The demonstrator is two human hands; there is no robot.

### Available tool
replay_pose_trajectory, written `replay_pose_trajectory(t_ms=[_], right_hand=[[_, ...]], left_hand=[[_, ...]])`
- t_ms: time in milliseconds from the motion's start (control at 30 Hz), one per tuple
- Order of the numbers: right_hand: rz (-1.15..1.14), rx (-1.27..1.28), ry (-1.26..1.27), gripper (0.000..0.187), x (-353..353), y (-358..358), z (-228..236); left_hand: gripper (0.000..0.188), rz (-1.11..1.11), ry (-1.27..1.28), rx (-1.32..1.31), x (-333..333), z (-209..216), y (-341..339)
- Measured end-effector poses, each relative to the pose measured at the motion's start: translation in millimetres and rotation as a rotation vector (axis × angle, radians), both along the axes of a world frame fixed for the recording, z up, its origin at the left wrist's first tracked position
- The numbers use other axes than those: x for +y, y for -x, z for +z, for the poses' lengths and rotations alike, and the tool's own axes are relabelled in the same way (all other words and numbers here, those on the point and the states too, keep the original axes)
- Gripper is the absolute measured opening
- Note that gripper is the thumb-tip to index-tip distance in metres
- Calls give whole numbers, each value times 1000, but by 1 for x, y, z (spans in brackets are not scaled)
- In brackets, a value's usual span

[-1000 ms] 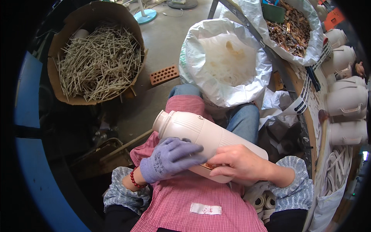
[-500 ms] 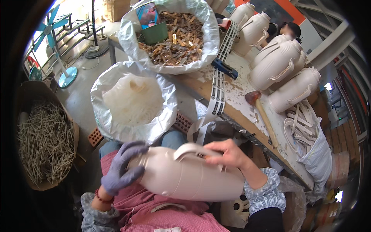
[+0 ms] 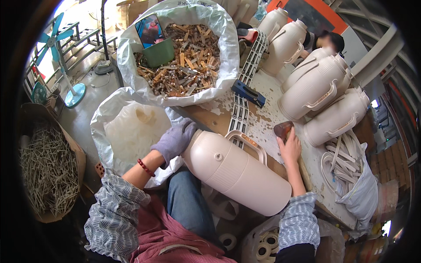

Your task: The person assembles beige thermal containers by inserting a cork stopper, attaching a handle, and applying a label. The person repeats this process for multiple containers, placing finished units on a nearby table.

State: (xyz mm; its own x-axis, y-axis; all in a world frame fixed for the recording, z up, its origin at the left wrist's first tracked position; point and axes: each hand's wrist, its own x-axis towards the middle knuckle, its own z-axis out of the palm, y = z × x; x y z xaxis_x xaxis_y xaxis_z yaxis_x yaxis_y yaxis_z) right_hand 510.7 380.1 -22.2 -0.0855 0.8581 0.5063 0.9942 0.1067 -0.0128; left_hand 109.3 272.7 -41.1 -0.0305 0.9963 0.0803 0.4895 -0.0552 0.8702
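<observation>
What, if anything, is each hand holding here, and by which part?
The left hand holds the flask by its neck end. The right hand is on the mallet, by its head; whether it grips cannot be told.

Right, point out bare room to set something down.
Worn white bench lies bare between blue oblong tool and brown mallet head, and between right hand and white sack of pale strips. Beige ribbed flasks crowd its far side.

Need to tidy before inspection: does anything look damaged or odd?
The white-painted bench top looks worn, flaked to brown patches; a rectangular screen oddly stands at a green box among flat brown scraps.
</observation>
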Motion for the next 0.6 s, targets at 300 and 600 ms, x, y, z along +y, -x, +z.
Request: replay_pose_trajectory(t_ms=[300, 600], right_hand=[[502, 351, 461, 54, -47, 72, 55], [420, 239, 552, 59, -56, 63, 65]], left_hand=[[34, -49, 19, 73, 8, 4, 1], [33, -61, -16, 97, 4, 12, -6]])
